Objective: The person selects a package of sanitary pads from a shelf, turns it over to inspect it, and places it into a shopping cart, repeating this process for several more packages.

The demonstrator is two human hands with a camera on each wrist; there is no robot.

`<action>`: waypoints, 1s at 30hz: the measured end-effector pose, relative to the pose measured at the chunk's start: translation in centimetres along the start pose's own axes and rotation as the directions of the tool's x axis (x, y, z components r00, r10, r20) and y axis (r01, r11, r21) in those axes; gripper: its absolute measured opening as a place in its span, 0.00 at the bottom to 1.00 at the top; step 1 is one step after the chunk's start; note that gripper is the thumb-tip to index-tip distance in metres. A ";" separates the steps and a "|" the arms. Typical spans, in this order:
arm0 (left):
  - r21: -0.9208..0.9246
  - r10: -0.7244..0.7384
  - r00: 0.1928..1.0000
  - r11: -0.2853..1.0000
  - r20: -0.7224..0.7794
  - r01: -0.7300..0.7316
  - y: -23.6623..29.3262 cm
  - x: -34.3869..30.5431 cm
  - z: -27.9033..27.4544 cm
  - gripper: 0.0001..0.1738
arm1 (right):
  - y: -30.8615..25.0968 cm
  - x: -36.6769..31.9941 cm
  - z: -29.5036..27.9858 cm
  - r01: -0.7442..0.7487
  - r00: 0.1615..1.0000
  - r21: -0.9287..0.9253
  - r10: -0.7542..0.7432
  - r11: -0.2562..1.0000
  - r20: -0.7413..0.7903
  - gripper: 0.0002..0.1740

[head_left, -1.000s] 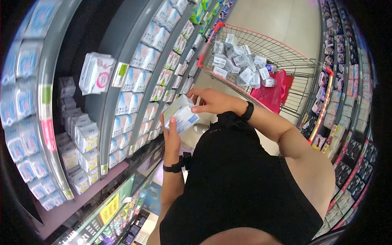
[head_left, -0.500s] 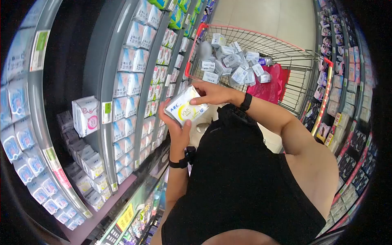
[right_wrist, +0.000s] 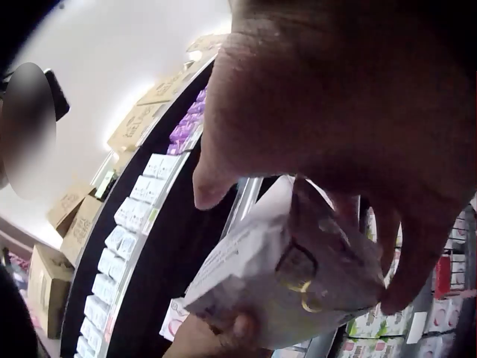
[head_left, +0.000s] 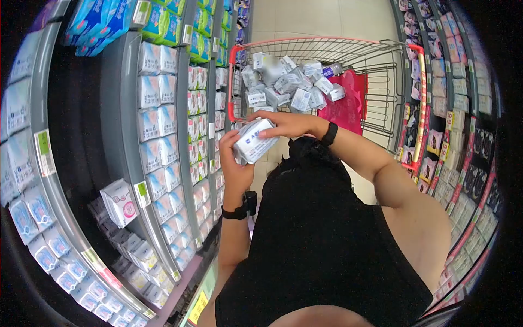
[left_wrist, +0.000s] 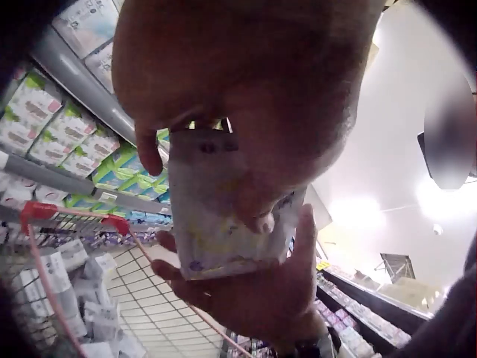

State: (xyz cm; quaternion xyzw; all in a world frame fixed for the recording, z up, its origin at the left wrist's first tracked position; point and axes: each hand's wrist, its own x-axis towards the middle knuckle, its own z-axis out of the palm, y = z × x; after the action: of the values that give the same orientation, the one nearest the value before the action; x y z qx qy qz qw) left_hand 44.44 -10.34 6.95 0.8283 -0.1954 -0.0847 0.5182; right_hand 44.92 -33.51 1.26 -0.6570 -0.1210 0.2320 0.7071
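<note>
A white pack of sanitary pads (head_left: 255, 141) with blue lettering is held between both hands in front of the black top, close to the cart's near corner. My left hand (head_left: 237, 168) grips its left end, with the thumb on its face in the left wrist view. My right hand (head_left: 291, 125) holds the other end, thumb on top in the head view and fingers along its side in the right wrist view. Yellow print shows faintly on the pack's face (left_wrist: 216, 216) in the left wrist view.
A red-edged wire cart (head_left: 327, 41) stands ahead, holding a heap of similar white packs (head_left: 289, 83), a bottle (head_left: 331, 71) and a pink-red bag (head_left: 348, 101). Stocked shelves line both sides. One pack with a pink circle (head_left: 119, 203) sits at the left shelf's edge.
Both hands have turned the pack over: a barcode side showed first, then the yellow-printed face, now a lettered side. The shelves and cart have shifted in view as the head turned.
</note>
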 end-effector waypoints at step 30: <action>-0.320 -0.156 0.974 0.926 0.164 0.202 0.4 2.1 2.3 0.55 | -0.6 -5.3 -1.2 0.093 0.979 0.153 -0.063 0.984 -0.193 0.51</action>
State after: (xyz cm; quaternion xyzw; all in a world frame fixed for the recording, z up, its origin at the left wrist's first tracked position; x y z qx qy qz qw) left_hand 45.44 -13.22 6.37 0.7349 -0.1363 -0.2198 0.6269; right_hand 41.00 -37.11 2.41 -0.6114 -0.0603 0.1501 0.7746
